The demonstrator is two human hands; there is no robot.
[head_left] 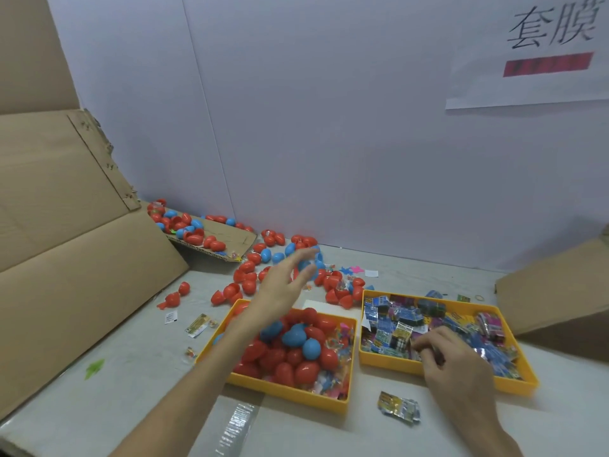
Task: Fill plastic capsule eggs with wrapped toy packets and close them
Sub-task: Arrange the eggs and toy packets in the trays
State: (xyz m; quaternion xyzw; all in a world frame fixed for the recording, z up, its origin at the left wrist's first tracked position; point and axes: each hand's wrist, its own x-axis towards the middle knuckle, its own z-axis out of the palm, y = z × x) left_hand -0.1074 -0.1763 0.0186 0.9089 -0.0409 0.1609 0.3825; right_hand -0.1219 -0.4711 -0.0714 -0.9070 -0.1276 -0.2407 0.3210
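- Left hand [280, 291] is hovering mid-frame, fingers spread apart, over capsule eggs [296, 354] in the left yellow tray [290, 389].
- Right hand [454, 361] is resting among toy packets [395, 328] in the right yellow tray [385, 366], fingers curled; grip unclear.

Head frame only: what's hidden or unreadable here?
- Right hand: its fingers curl into the packet tray. The back of the hand hides whether they pinch a packet.
- Left hand: the fingertips are motion-blurred above the loose eggs, so contact is unclear.
- Red strip on the wall sign: blurred, unreadable.
- Egg tray: part of its left rim is behind the left forearm.
- Cardboard at right: cut off by the frame edge.
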